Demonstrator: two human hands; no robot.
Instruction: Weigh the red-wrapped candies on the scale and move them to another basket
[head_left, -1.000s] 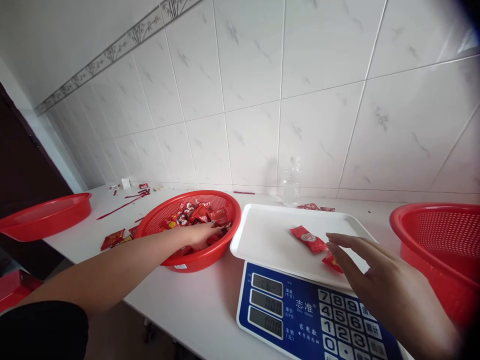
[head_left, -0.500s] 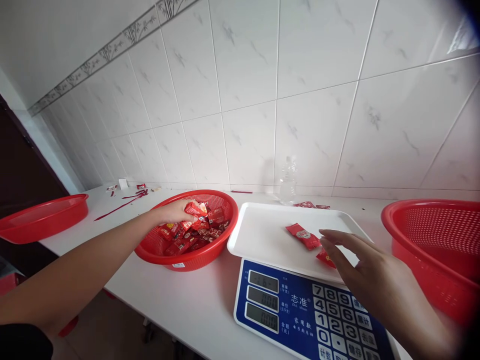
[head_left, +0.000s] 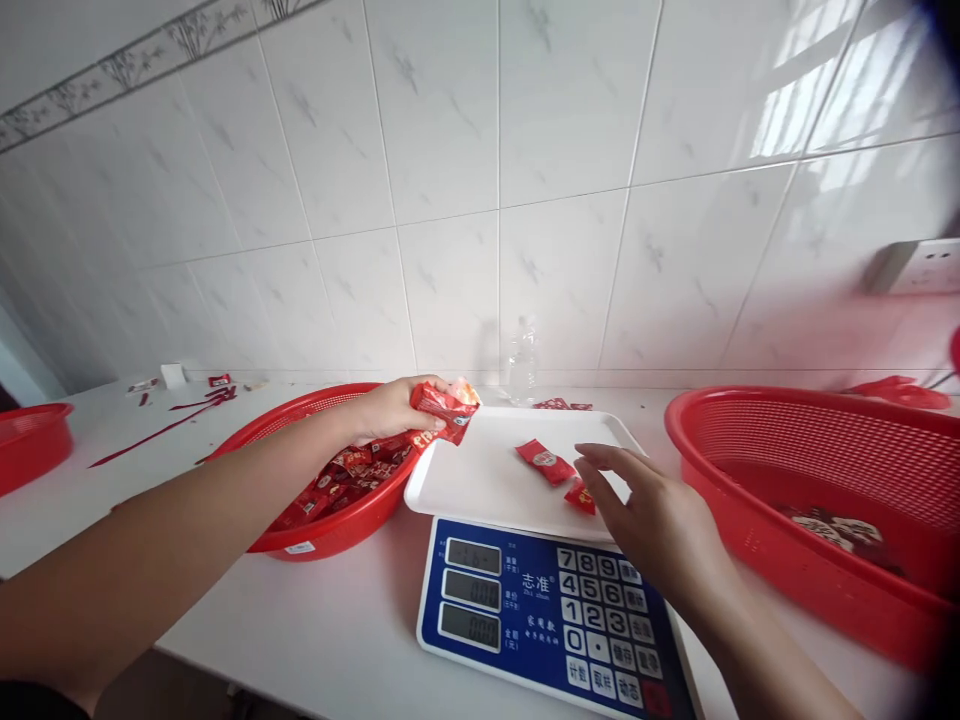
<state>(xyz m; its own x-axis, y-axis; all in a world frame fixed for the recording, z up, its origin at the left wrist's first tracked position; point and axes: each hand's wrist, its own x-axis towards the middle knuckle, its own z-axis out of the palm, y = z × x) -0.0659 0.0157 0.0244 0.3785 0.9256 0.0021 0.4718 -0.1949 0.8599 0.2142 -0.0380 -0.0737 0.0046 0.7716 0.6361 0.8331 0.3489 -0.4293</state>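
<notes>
My left hand point(head_left: 386, 408) is closed around a few red snack packets point(head_left: 448, 410), held over the gap between the red basket point(head_left: 330, 535) and the white tray point(head_left: 457, 485). Many similar wrapped packets point(head_left: 352, 480) fill that basket. The tray rests on a blue electronic scale point(head_left: 525, 625) with a keypad and three displays. One red packet point(head_left: 545, 462) lies on the tray, and a second packet point(head_left: 580, 496) is partly hidden behind my right hand point(head_left: 656, 515). That hand hovers at the tray's right side, thumb and forefinger apart, holding nothing visible.
At the right stands another red basket point(head_left: 720, 500) with some dark and pale items inside. A clear bottle point(head_left: 523, 360) is against the tiled wall. Dark red ribbon strips point(head_left: 165, 425) lie at the left, near a further red basket point(head_left: 34, 445).
My left hand has lifted packets out of the basket and moved right to the tray's edge. The view has turned right. My right hand stays by the packets on the tray.
</notes>
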